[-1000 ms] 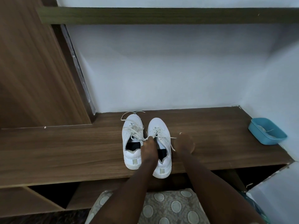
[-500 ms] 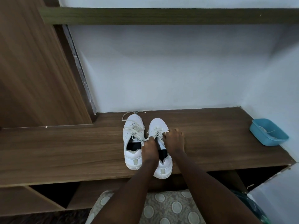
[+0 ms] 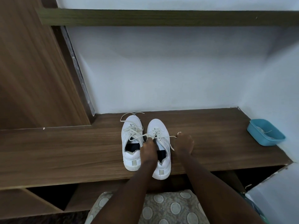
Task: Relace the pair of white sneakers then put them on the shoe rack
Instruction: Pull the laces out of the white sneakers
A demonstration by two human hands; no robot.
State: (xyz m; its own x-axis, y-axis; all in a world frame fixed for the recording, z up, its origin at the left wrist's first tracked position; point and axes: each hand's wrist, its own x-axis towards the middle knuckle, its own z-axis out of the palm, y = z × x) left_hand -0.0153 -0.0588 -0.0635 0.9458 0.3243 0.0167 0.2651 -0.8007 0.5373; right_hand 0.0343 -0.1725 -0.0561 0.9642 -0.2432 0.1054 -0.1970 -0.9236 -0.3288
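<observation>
Head view: where do the white sneakers (image 3: 159,126) stand, and which way do they point?

— Side by side on the wooden desk (image 3: 64,151), about midway along it. Their long axes run from the near edge to the far edge, toes toward the wall (image 3: 161,70), heels toward the person. The left sneaker (image 3: 131,143) sits a little nearer the far edge. The right sneaker (image 3: 161,168) has its heel right at the near edge. The two nearly touch along their inner sides.

And the hands?

— The left hand (image 3: 149,149) lies over the right sneaker's opening, fingertips drawn together and pinching the lace (image 3: 171,136) at the top eyelets. The right hand (image 3: 184,143) is on the desk just beside that sneaker, toward the right edge. Its fingers are curled round the lace's free end, and a small loop shows above the knuckles. The strand between shoe and hand runs straight.

The other shoe's lacing?

— A loose lace (image 3: 129,115) loops past the left sneaker's toe toward the far edge. One strand crosses toward the right sneaker.

Anything else?

— A blue tray (image 3: 265,135) at the right edge, well apart from the shoes. A patterned cushion (image 3: 163,207) shows below the near edge.
</observation>
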